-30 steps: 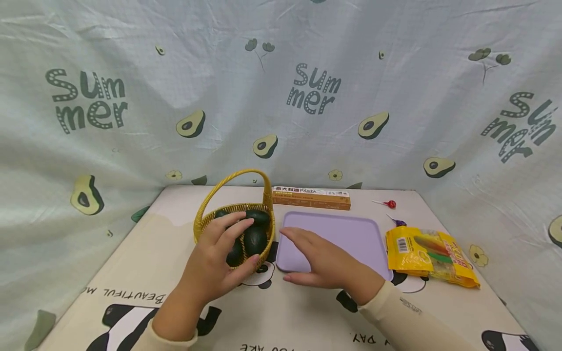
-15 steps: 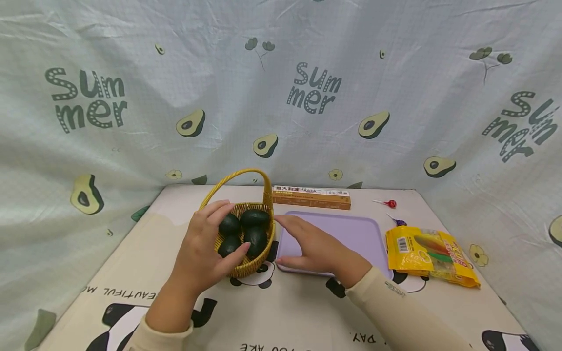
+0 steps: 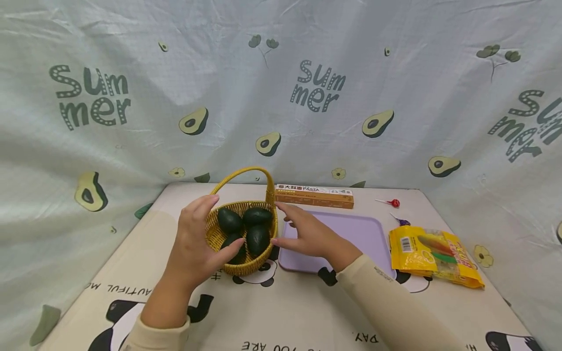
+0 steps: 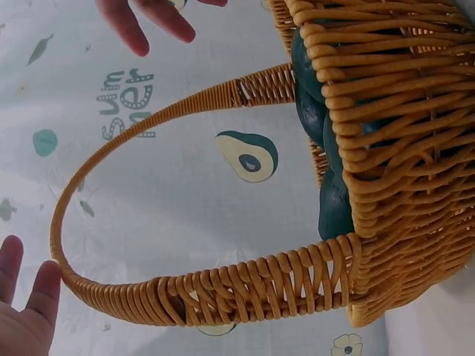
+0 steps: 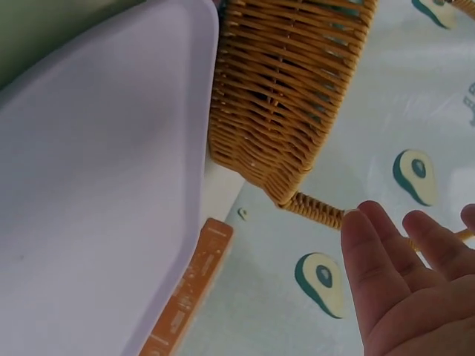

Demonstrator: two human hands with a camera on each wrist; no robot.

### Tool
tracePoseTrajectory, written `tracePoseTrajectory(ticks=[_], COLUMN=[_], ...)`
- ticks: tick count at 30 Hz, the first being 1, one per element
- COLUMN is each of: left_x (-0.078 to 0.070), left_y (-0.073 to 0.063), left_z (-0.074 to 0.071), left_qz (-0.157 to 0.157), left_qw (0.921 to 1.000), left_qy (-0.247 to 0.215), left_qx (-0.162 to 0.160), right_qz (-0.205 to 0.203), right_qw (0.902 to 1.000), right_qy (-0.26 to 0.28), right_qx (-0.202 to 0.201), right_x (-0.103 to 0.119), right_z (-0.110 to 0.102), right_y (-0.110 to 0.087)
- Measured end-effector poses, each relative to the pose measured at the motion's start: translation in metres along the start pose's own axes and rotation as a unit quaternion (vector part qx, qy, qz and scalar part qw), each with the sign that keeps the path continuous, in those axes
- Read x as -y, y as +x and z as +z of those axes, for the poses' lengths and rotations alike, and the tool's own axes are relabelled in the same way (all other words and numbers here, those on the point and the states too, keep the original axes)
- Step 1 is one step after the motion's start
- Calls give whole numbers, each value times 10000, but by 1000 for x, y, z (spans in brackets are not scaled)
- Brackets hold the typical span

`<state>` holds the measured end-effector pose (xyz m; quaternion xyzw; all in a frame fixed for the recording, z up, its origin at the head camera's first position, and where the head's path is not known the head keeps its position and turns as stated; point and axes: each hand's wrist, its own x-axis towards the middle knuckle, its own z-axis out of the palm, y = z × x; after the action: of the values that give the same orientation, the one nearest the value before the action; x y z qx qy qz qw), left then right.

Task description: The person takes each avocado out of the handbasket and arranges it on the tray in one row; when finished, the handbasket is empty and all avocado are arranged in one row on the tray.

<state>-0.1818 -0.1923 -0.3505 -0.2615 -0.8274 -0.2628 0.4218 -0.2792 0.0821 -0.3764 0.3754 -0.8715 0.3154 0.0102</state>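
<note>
A yellow wicker basket [image 3: 246,267] with a tall arched handle stands on the table, left of centre, holding several dark green avocados [image 3: 230,221]. My left hand [image 3: 190,243] is at its left side, fingers spread and slightly bent, thumb out toward the front rim. On the opposite side my right hand [image 3: 309,234] reaches to the right rim, thumb and fingers apart. In the right wrist view its fingers [image 5: 408,274] are extended near the basket's handle base. Whether either hand touches the wicker cannot be told. Neither hand grips anything.
A lilac tray [image 3: 351,231] lies right of the basket, partly beneath my right hand. Behind it is a pasta box [image 3: 313,196]. Farther right are a red lollipop [image 3: 394,203], a purple lollipop [image 3: 403,222] and a yellow candy bag [image 3: 434,256]. A printed curtain surrounds the table.
My left hand has moved from over the avocados to the basket's left side. My right hand has shifted left from above the tray to the basket's right rim. The basket has stayed in place.
</note>
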Motion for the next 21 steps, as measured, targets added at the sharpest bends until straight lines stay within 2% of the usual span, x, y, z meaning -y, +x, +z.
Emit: tracePoseTrajectory(ticks=[4, 9, 11, 15, 17, 21], left_x=[1, 6, 9, 15, 18, 21], left_y=[-2, -2, -3, -6, -8, -11], left_z=[-2, -2, -2, -4, -6, -6], left_qz=[-98, 95, 69, -394, -713, -1141], left_qw=[9998, 9987, 9984, 9981, 9968, 9931], left_qy=[30, -75, -118, -172, -198, -218], left_qx=[-140, -495, -542, -433, -314, -146], right_qz=[211, 390, 521, 839, 971, 1151], right_qw=[9991, 9965, 9949, 9901, 9876, 9834], right_qy=[380, 731, 861, 1111, 1216, 1383], right_qx=[16, -46, -97, -175, -205, -249], right_x=[-2, -1, -1, 1, 2, 5], right_z=[1, 3, 5, 8, 10, 12], right_y=[7, 14, 18, 26, 30, 36])
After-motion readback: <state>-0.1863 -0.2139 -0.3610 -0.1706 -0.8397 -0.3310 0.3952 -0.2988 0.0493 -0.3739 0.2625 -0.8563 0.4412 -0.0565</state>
